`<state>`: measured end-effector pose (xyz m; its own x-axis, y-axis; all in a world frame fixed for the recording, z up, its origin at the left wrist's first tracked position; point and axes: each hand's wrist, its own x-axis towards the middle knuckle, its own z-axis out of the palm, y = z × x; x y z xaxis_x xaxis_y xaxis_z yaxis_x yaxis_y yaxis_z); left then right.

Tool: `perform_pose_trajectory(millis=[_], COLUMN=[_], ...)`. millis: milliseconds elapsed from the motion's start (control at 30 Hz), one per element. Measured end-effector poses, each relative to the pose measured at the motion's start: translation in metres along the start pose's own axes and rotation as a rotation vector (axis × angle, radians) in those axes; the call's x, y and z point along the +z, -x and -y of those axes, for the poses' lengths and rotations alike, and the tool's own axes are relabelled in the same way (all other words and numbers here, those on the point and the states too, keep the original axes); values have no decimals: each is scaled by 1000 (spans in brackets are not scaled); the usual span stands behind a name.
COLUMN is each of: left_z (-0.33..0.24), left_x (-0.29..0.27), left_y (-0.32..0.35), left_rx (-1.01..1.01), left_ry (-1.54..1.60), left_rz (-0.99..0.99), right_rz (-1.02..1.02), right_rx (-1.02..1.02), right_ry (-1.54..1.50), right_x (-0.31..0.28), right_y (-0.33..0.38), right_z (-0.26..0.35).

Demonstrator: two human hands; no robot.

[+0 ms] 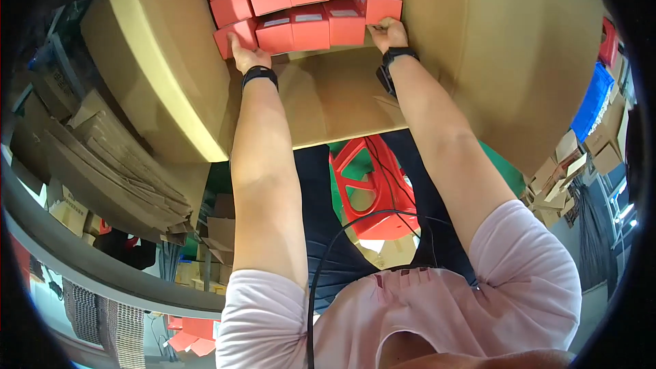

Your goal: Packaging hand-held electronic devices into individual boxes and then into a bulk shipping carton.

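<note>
Several small red boxes stand in close rows inside a large open cardboard carton. At the left end of the nearest row, my left hand grips a tilted red box, its thumb lying on the front face and some fingers hidden. My right hand has its fingers curled at the lower edge of the red box at the row's right end. The middle boxes of this row lean back, showing pale labels on top. Both wrists wear black bands.
Tall carton flaps rise on both sides of my arms. Flattened cardboard is stacked at the left, beside a curved grey rail. A red plastic stool stands below the carton, and a black cable hangs across my front.
</note>
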<state>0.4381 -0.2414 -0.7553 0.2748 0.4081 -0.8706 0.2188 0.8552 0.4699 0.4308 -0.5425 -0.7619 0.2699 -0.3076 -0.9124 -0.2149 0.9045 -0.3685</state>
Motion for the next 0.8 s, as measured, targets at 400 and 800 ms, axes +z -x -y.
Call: perform_pose_trajectory(millis=[400, 800], left_z=[24, 66], left_x=[-10, -6], left_y=[35, 2], left_rx=[-469, -357], left_ry=[-222, 97], left_rz=[-123, 155], right_rz=[27, 62], right_rx=[311, 415], right_ry=[441, 0], right_x=[-10, 32], right_y=[37, 25], right_z=[6, -19])
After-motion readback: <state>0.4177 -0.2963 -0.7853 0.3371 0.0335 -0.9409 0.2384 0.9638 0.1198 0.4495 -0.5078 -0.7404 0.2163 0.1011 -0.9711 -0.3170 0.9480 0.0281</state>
